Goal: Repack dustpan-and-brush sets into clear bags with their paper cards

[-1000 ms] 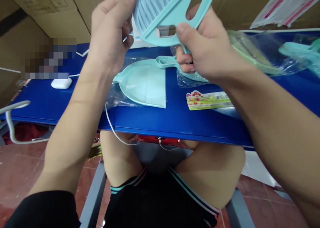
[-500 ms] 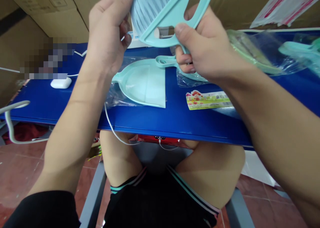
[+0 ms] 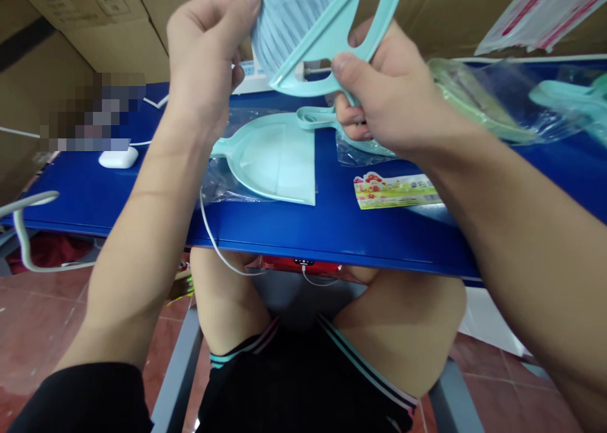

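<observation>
My left hand (image 3: 207,48) grips the pale blue bristles of a mint plastic hand brush (image 3: 332,44) at the top of the view. My right hand (image 3: 386,95) holds the brush's flat handle frame between thumb and fingers. The bristle tips are cut off by the frame's top edge. Below the hands, a mint plastic dustpan (image 3: 268,161) lies on a clear plastic bag (image 3: 220,183) on the blue table (image 3: 332,234). Another mint plastic handle (image 3: 315,117) lies just under my right fingers, partly hidden by them.
A printed mushroom label (image 3: 393,191) lies on the table, and a clear bag with mint items (image 3: 493,98) sits to the right. A white cable (image 3: 213,237) hangs over the front edge. Cardboard boxes (image 3: 95,31) stand behind.
The brush has tilted slightly, with its handle opening sitting a little lower and my hands shifting with it. The dustpan and the other table items stay in place.
</observation>
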{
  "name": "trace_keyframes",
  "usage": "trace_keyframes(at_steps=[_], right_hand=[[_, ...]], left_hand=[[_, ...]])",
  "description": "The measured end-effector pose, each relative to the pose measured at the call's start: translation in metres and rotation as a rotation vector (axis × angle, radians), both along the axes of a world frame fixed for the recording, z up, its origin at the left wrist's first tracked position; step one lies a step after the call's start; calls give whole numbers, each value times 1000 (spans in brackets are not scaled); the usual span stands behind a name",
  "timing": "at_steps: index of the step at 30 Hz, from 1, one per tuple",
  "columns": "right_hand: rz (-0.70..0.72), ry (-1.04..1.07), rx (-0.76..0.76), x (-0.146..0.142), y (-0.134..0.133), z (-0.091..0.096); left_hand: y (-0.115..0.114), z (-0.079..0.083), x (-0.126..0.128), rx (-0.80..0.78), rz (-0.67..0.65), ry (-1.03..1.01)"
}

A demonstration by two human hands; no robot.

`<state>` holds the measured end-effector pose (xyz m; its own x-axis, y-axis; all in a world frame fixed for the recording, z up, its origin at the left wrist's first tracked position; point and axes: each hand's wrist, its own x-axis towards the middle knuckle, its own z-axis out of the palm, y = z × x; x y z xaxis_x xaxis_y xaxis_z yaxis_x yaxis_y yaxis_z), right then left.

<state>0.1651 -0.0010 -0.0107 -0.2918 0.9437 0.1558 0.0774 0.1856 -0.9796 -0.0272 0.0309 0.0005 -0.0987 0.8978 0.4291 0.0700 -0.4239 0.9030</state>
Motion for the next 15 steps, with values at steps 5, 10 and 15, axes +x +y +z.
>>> trace_keyframes(at_steps=[5,10,15], right_hand=[[-55,-26,-15,1,1,1],[-61,-29,5,3,1,2],[-87,-71,-18,4,0,3]], left_hand=[[4,-5,-6,122,-27,72],[13,-6,-14,236,32,252],[19,-6,-19,432,99,467]])
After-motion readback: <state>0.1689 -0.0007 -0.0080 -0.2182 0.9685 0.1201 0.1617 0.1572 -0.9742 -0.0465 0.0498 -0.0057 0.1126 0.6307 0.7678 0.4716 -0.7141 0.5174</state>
